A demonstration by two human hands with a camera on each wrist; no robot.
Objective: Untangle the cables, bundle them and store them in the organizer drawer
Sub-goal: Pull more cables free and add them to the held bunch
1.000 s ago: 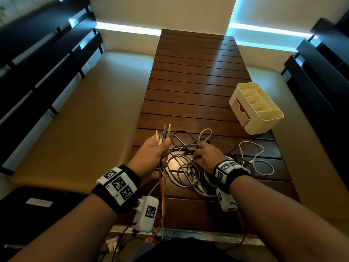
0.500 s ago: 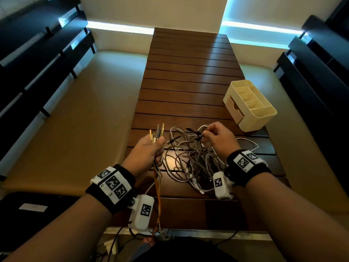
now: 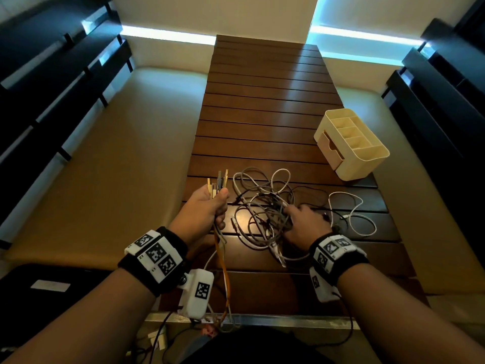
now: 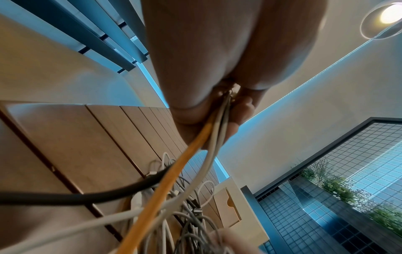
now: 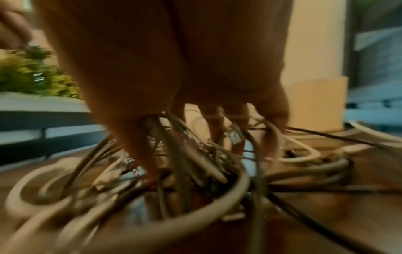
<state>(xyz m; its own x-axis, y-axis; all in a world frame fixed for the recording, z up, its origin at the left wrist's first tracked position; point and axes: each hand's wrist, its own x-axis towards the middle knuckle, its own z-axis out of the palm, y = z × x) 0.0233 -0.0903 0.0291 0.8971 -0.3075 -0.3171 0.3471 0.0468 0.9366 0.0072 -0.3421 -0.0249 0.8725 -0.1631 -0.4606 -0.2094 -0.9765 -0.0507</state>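
My left hand (image 3: 210, 206) is raised a little above the table and grips several cable ends (image 3: 219, 183), whose plugs stick up out of the fist. An orange cable (image 3: 223, 271) and pale ones hang from it; in the left wrist view they run from the curled fingers (image 4: 219, 111) down to the pile. My right hand (image 3: 301, 219) is down on the cable tangle (image 3: 262, 206). The blurred right wrist view shows its fingers (image 5: 217, 134) dug in, grey strands between thumb and fingers. The cream organizer (image 3: 351, 143) stands at the right, its drawer (image 3: 331, 148) facing left.
The slatted wooden table (image 3: 262, 106) runs away from me. A white cable loop (image 3: 351, 214) and a thin black cable (image 3: 309, 190) trail right of the tangle, toward the organizer. Tan padded benches (image 3: 118, 166) flank the table. The table's metal front edge (image 3: 262, 320) is near my body.
My right hand, which half a second ago held a black plug lifted above the pile, has come back down into the tangle. The left hand keeps its grip on the cable ends.
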